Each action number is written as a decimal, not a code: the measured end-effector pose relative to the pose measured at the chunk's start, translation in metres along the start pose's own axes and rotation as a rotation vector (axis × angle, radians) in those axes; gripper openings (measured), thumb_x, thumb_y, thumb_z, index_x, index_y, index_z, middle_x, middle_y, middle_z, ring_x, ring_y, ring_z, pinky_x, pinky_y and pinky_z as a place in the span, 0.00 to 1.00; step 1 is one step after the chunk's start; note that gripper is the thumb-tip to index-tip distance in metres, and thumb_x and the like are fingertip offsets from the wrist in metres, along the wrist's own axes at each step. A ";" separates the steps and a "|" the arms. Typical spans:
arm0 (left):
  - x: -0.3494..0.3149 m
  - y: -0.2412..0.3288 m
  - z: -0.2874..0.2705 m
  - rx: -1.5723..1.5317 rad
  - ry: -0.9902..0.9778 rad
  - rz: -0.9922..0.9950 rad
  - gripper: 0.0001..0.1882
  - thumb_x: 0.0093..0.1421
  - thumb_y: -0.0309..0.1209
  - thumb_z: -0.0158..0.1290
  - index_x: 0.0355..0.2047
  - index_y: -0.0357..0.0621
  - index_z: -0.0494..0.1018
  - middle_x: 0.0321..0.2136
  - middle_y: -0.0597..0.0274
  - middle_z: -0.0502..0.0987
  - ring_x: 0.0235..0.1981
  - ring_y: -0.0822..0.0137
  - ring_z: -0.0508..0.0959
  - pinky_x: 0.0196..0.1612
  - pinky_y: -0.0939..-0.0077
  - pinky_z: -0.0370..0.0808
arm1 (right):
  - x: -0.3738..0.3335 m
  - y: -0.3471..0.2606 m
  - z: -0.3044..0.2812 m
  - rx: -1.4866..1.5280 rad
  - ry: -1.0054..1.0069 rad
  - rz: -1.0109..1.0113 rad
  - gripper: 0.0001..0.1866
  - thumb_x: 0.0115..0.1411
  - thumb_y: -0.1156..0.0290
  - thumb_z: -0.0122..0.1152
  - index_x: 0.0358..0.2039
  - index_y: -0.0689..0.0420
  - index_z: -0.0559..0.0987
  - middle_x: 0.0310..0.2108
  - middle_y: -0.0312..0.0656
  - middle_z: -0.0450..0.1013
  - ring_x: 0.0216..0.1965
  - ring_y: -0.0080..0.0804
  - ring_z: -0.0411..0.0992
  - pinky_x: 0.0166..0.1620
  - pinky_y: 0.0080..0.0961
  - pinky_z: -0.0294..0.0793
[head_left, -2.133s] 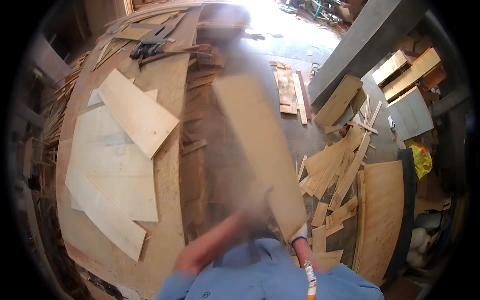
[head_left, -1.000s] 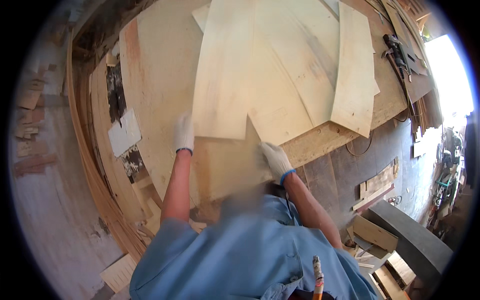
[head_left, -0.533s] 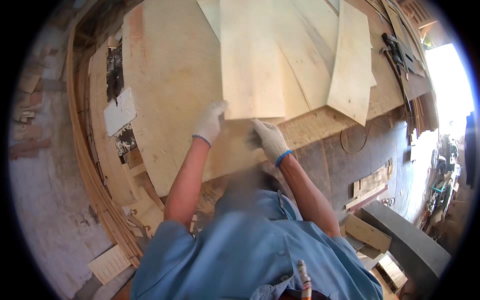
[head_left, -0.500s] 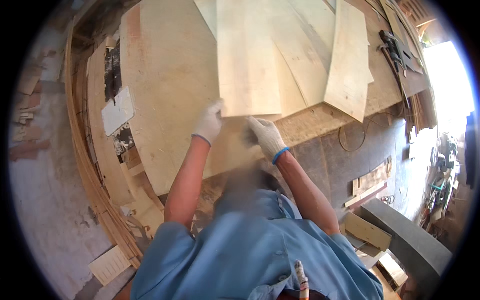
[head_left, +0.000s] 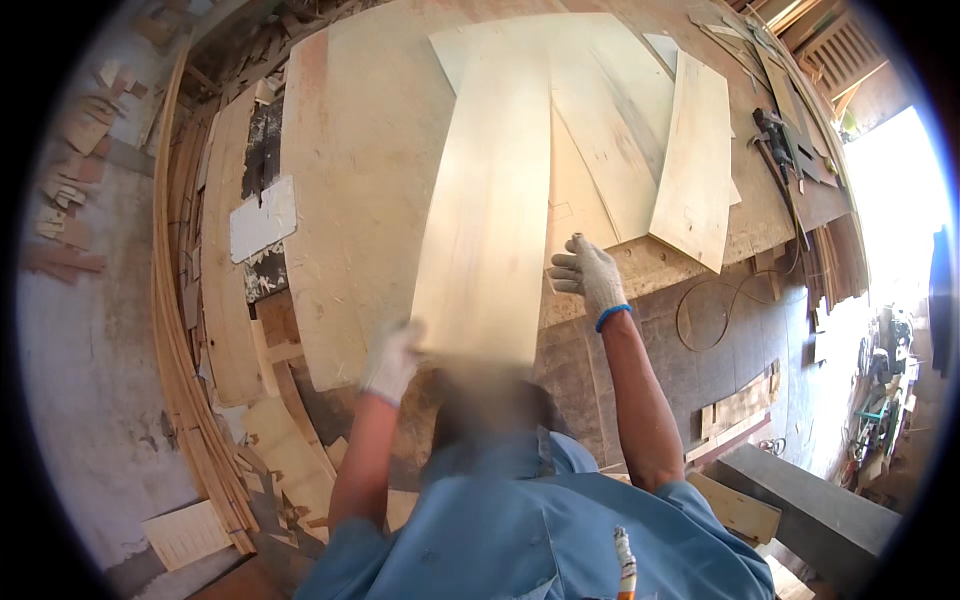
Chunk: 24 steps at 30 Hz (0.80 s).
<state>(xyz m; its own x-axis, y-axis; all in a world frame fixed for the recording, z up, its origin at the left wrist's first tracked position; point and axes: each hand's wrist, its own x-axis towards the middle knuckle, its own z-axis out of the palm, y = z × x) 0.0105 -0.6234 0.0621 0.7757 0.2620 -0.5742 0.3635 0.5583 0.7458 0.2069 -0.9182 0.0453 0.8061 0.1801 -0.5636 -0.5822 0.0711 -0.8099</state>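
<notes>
A long pale plywood board (head_left: 490, 200) lies lengthwise in front of me, its near end reaching past the table edge toward my chest. My left hand (head_left: 393, 360), in a white knitted glove and blurred by motion, grips the board's left edge close to the near end. To the right of the board, my gloved right hand (head_left: 590, 277) is open, holding nothing, its fingers stretched toward the board but apart from it. Beyond that hand lie more thin boards, fanned over each other, with a separate narrow board (head_left: 692, 160) at their right.
The wide wooden worktable (head_left: 350, 200) carries the boards. A dark power tool (head_left: 775, 135) lies at its far right, and a thin cable (head_left: 712, 345) loops below the right edge. Long wood strips (head_left: 175, 300) run along the left. A grey beam (head_left: 800, 500) stands at lower right.
The long board has slid toward me with my left hand on it. My right hand has come off its near end and moved to the right, its fingers now opened.
</notes>
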 end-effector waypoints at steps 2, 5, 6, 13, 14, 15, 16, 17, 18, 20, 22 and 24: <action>-0.053 -0.005 -0.044 0.012 -0.064 0.019 0.18 0.60 0.28 0.51 0.48 0.29 0.73 0.44 0.52 0.78 0.43 0.62 0.78 0.48 0.69 0.75 | 0.004 0.015 0.023 0.124 -0.051 0.023 0.31 0.68 0.51 0.49 0.57 0.69 0.65 0.47 0.60 0.73 0.41 0.43 0.77 0.40 0.33 0.81; -0.106 -0.014 -0.130 0.035 0.006 0.002 0.19 0.62 0.30 0.48 0.49 0.27 0.72 0.46 0.48 0.77 0.46 0.60 0.78 0.52 0.68 0.74 | 0.059 0.091 0.024 -0.166 -0.183 -0.224 0.31 0.68 0.53 0.51 0.58 0.68 0.64 0.51 0.55 0.71 0.47 0.43 0.75 0.46 0.38 0.80; -0.132 -0.025 -0.158 0.008 0.098 -0.003 0.19 0.63 0.31 0.48 0.49 0.27 0.72 0.47 0.48 0.77 0.47 0.60 0.78 0.53 0.68 0.73 | 0.037 0.087 0.062 -0.010 -0.184 -0.049 0.30 0.68 0.54 0.51 0.57 0.68 0.65 0.51 0.53 0.72 0.47 0.42 0.75 0.46 0.38 0.80; -0.223 -0.009 -0.290 -0.173 0.421 0.514 0.23 0.70 0.38 0.39 0.59 0.36 0.63 0.57 0.49 0.70 0.57 0.53 0.71 0.62 0.55 0.67 | -0.104 0.109 0.263 0.359 -0.259 0.207 0.24 0.67 0.55 0.54 0.55 0.60 0.70 0.52 0.45 0.72 0.52 0.38 0.73 0.54 0.37 0.77; -0.219 -0.020 -0.294 -0.289 0.300 0.484 0.24 0.70 0.38 0.41 0.62 0.37 0.60 0.58 0.47 0.69 0.58 0.52 0.70 0.62 0.54 0.66 | -0.116 0.120 0.290 0.382 -0.313 0.205 0.24 0.67 0.55 0.54 0.55 0.59 0.70 0.52 0.45 0.72 0.52 0.38 0.72 0.54 0.37 0.76; -0.215 -0.033 -0.299 -0.409 0.190 0.442 0.26 0.70 0.37 0.42 0.64 0.38 0.57 0.59 0.45 0.67 0.58 0.50 0.70 0.62 0.53 0.66 | -0.128 0.130 0.315 0.409 -0.362 0.201 0.24 0.67 0.55 0.54 0.55 0.59 0.70 0.52 0.45 0.72 0.53 0.38 0.72 0.54 0.38 0.76; -0.209 -0.045 -0.305 -0.520 0.086 0.384 0.28 0.69 0.37 0.44 0.66 0.39 0.54 0.60 0.43 0.65 0.59 0.48 0.69 0.63 0.53 0.65 | -0.146 0.138 0.343 0.428 -0.379 0.246 0.23 0.67 0.54 0.54 0.54 0.58 0.71 0.52 0.44 0.72 0.52 0.37 0.72 0.53 0.38 0.77; -0.208 -0.034 -0.283 -0.455 0.159 0.371 0.33 0.68 0.40 0.48 0.67 0.40 0.52 0.57 0.42 0.67 0.56 0.48 0.71 0.62 0.54 0.65 | -0.190 0.126 0.380 0.603 -0.439 0.317 0.24 0.67 0.53 0.54 0.54 0.57 0.72 0.51 0.44 0.72 0.50 0.37 0.72 0.52 0.35 0.76; -0.201 -0.021 -0.269 -0.357 0.239 0.398 0.32 0.67 0.43 0.49 0.65 0.39 0.56 0.55 0.42 0.68 0.54 0.52 0.73 0.63 0.56 0.65 | -0.218 0.118 0.403 0.554 -0.461 0.448 0.26 0.68 0.52 0.52 0.56 0.59 0.69 0.54 0.47 0.70 0.53 0.42 0.70 0.55 0.38 0.72; -0.175 -0.017 -0.290 -0.518 0.201 0.503 0.28 0.67 0.42 0.49 0.61 0.38 0.60 0.53 0.44 0.70 0.54 0.53 0.73 0.60 0.59 0.69 | -0.248 0.138 0.439 0.458 -0.551 0.630 0.27 0.68 0.51 0.50 0.56 0.60 0.68 0.53 0.49 0.70 0.50 0.44 0.70 0.53 0.40 0.71; -0.154 0.007 -0.293 -0.591 0.257 0.372 0.24 0.67 0.39 0.48 0.57 0.37 0.64 0.53 0.45 0.71 0.54 0.54 0.73 0.57 0.60 0.72 | -0.223 0.218 0.442 0.376 -0.675 0.718 0.26 0.66 0.50 0.51 0.51 0.60 0.71 0.46 0.46 0.74 0.41 0.40 0.74 0.45 0.37 0.75; -0.152 0.041 -0.305 -0.634 0.382 0.189 0.20 0.66 0.33 0.49 0.55 0.35 0.66 0.52 0.47 0.72 0.54 0.55 0.74 0.55 0.60 0.74 | -0.220 0.233 0.436 0.101 -0.784 0.567 0.24 0.64 0.50 0.53 0.47 0.59 0.74 0.41 0.46 0.77 0.35 0.37 0.76 0.40 0.36 0.77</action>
<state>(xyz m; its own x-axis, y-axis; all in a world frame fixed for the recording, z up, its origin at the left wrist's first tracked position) -0.2503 -0.3998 0.0770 0.5207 0.5881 -0.6189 -0.2132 0.7915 0.5727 -0.1521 -0.5139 0.0515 0.1257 0.8131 -0.5684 -0.8980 -0.1502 -0.4135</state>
